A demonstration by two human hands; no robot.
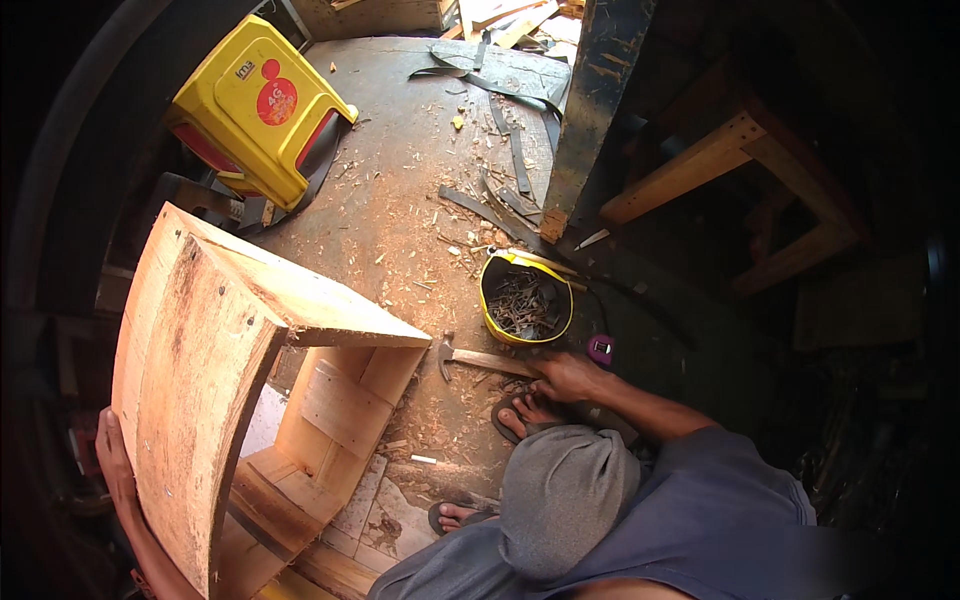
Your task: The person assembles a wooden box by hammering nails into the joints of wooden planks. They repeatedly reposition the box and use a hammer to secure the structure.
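I see the right hand (565, 377) closed on the hammer (478, 358) handle lying on the floor beside the nail tub (526, 301), the left hand (112, 450) pressed flat (fingers hidden) against the wooden frame (215, 370), assembled but judged unfinished.

A yellow plastic stool (258, 110) lies tipped on its side at the far end of the floor, near dark strips of strapping (505, 150) scattered over the boards. Wood shavings (400, 230) litter the whole floor. A dark upright post (592, 110) stands beside a pale timber frame (740, 170) to the right. Just by the yellow container of nails (525, 300) sits a small purple object (600, 349), possibly a tape measure, though it's too small to tell.
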